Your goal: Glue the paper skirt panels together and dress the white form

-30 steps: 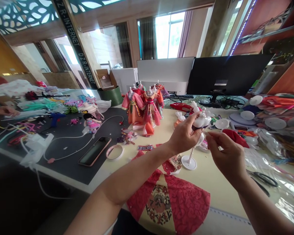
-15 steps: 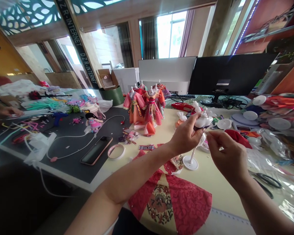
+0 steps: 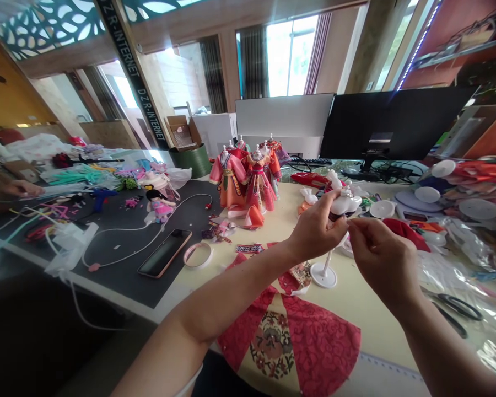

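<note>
The left hand (image 3: 314,229) is closed around a small white plastic doll mannequin (image 3: 342,203) on its round white stand (image 3: 323,274). The right hand (image 3: 380,259) pinches at the mannequin's waist with thumb and forefinger; what it pinches cannot be seen. At 6 o'clock, a red patterned fabric skirt (image 3: 297,336) lies on the pale yellow table (image 3: 367,314). At 11 o'clock stand the dressed orange-pink dolls (image 3: 248,179).

We only get one view here, a head-worn cam looking forward and down across the yellow worktable (image 3: 355,309), close over both hands at the white doll stand (image 3: 328,259), with the dark monitor (image 3: 392,124) and windows far behind.
</note>
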A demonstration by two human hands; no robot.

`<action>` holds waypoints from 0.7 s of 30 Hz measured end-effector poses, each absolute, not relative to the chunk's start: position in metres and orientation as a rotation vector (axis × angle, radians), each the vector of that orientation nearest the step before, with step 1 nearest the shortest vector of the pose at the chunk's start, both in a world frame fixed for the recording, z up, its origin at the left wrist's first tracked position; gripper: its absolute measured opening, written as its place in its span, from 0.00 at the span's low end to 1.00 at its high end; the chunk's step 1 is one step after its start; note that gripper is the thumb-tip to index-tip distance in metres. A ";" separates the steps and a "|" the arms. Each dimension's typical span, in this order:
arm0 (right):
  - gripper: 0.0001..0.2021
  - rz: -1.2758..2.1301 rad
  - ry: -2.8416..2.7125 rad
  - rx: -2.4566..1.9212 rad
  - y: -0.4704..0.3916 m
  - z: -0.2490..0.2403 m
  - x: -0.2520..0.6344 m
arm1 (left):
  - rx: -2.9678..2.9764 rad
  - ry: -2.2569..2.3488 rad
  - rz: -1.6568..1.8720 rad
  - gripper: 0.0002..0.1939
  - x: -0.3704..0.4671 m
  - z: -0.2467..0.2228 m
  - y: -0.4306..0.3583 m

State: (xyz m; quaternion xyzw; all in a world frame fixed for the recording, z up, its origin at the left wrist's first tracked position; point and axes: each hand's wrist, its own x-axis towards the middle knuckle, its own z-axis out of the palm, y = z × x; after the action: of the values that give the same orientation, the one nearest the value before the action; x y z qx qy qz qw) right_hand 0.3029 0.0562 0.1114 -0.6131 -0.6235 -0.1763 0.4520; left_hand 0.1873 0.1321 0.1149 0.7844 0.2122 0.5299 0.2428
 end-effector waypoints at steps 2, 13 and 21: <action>0.10 -0.442 -1.541 -1.488 0.057 0.110 0.303 | 2.151 0.576 1.479 0.24 0.188 0.114 0.132; 0.11 -0.189 -1.563 -1.407 0.051 0.110 0.310 | 2.150 0.596 1.561 0.23 0.190 0.114 0.130; 0.09 -0.324 -1.501 -1.416 0.045 0.107 0.314 | 2.147 0.565 1.485 0.22 0.187 0.114 0.137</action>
State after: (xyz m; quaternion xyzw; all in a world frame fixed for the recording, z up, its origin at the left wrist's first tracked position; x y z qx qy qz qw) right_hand 0.3139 0.0452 0.1066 -0.5862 -0.6214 -0.1341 0.5022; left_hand 0.1875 0.1369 0.1137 0.7816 0.2056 0.5407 0.2334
